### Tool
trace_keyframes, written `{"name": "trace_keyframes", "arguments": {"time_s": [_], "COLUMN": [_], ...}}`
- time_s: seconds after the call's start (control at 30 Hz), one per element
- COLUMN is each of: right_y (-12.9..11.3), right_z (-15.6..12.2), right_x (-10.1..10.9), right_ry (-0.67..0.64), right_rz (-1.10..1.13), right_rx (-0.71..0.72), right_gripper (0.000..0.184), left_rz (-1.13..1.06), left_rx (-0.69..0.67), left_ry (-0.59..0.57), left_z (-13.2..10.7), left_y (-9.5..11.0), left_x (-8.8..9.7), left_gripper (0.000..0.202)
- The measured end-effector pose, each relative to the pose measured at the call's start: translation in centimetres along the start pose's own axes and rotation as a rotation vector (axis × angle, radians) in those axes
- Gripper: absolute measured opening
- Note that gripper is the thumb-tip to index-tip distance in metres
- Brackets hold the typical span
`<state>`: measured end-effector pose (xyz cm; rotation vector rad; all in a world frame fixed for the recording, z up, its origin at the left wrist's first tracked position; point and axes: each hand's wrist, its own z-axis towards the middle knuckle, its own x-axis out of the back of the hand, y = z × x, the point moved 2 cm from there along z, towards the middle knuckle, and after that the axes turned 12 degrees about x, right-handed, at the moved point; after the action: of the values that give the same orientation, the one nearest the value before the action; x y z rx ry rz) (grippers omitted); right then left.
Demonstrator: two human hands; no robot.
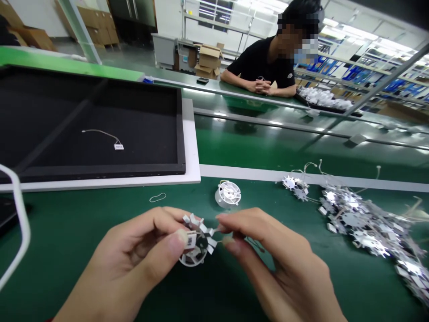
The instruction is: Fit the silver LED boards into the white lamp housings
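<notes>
In the middle front, my left hand [144, 255] is closed on a silvery metal piece with bent fins [212, 245]. Its thumb presses a small white labelled block [191, 240] against that piece. Directly beneath shows a white round spoked housing [194, 259], partly hidden by the fins and fingers. My right hand [271, 259] is just to the right, with thumb and forefinger pinched on thin wires [219, 242] that run from the finned piece; their ends are hidden. Beyond both hands, a second white round housing [228, 194] rests on the green table.
Many finned metal pieces with wires [355, 219] are heaped at right. A black tray [144, 152] at left holds one labelled block with a wire [119, 146]. A rubber band [157, 197] lies nearby. A white cable [22, 223] curves at the left edge. Across the bench sits a person [268, 67].
</notes>
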<state>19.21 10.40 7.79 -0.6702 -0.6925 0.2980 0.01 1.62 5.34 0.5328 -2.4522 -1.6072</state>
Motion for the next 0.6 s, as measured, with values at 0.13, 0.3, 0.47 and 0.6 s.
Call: {"name": "trace_keyframes", "arguments": {"time_s": [0.13, 0.3, 0.47, 0.6], "right_y": [0.34, 0.35, -0.15, -0.32], "right_z": [0.14, 0.37, 0.32, 0.00], "right_x": [-0.10, -0.20, 0.08, 0.23], "right_ry": [0.027, 0.028, -0.071, -0.166], "right_rz": [-0.092, -0.212, -0.233, -0.290], "right_rx": [0.093, 0.126, 0.131, 0.177], "right_gripper": [0.027, 0.021, 0.032, 0.034], "left_rz": [-0.025, -0.040, -0.047, -0.112], "left_rx": [-0.022, 0.010, 0.053, 0.031], "left_ry": [-0.062, -0.071, -0.029, -0.074], "left_z": [0.54, 0.58, 0.73, 0.99], "left_y": [-0.46, -0.59, -0.62, -0.53], "left_x": [0.58, 0.65, 0.71, 0.51], "left_gripper": [0.034, 0.031, 0.033, 0.028]}}
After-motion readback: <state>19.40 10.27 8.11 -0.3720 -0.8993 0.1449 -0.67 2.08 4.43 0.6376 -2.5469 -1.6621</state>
